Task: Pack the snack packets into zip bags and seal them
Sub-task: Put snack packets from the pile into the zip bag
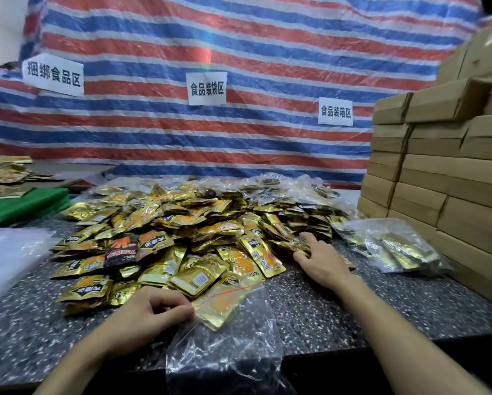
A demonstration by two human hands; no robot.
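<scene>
Pinching the mouth of a clear zip bag (227, 346) at its left edge, the fingers (179, 307) of the left hand (150, 312) are curled tight with the thumb against them, just in front of the pile of gold snack packets (167, 232). The bag lies slack on the speckled tabletop (319, 312) at the pile's near edge. Its red zip line runs up toward the pile and its lower end hangs over the tabletop's front edge. A gold packet (219, 307) shows through the film just inside the mouth.

The fingers (310, 240) of the right hand (322, 260) are lightly bent and sunk among the packets at the pile's right edge; whether they hold any packet I cannot tell.

One black-and-red packet (122, 249) lies on the pile's left part. Right of the pile, apart from it, lies a filled zip bag (393, 246) with gold packets inside, and beyond that stands a stack of brown cardboard boxes (438, 181). Left of the pile lies a heap of clear film (8, 252), with a green object (25, 205) farther back. Behind the pile hangs a red, white and blue striped tarp (239, 52) bearing three white paper signs (207, 88).
</scene>
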